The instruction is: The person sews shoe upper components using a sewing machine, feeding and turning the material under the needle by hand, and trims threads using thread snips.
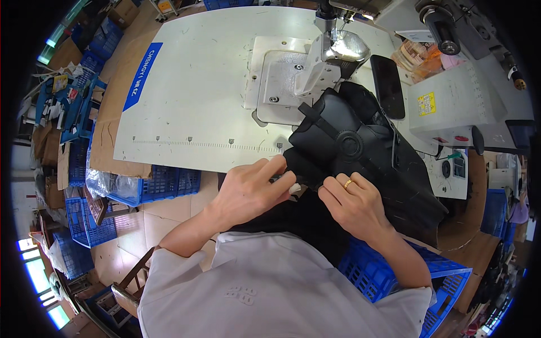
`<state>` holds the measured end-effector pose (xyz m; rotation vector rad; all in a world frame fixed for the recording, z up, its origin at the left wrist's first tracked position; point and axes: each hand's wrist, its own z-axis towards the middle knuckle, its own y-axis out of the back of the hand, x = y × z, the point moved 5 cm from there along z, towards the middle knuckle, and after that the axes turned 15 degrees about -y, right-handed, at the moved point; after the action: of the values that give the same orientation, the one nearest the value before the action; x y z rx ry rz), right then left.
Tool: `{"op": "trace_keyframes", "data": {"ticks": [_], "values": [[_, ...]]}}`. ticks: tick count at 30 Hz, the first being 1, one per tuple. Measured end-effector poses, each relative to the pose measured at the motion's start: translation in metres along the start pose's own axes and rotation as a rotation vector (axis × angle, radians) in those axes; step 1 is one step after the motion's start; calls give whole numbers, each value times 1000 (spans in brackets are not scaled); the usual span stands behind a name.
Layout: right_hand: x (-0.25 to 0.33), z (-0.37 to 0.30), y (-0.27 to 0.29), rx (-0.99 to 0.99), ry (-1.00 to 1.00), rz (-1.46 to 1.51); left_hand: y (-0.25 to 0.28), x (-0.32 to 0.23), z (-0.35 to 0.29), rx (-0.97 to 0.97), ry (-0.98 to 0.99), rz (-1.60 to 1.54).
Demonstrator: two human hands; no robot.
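Head view: left hand (pixel 248 188) and right hand (pixel 355 204) apart, fingers curled beside black piece (pixel 369 147); I cannot tell their grip.

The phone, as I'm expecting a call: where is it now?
In the head view, the phone lies at upper right, between the black piece and the white housing.

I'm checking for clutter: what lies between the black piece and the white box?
A phone lies between the black piece and the white box, in the head view.
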<state>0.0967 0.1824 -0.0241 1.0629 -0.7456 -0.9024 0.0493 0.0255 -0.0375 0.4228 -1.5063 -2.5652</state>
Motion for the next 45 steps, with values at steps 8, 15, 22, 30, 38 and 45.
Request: {"op": "trace_keyframes", "data": {"ticks": [8, 15, 22, 30, 38, 45], "values": [[-1, 1, 0, 38, -10, -5, -4, -1, -1, -41, -35, 20], [-10, 1, 8, -6, -36, 57, 14, 6, -11, -176, -66, 70], [-15, -3, 23, 42, -11, 145, 6, 11, -11, -304, -152, 18], [-3, -30, 33, 273, 68, 146, 37, 62, 44, -274, -240, 189], [-8, -25, 31, 249, 63, 233, 12, 71, 44, -102, -263, 253], [-11, -21, 30, 274, 90, 246, -12, 78, 42, -179, -222, 279]]}}
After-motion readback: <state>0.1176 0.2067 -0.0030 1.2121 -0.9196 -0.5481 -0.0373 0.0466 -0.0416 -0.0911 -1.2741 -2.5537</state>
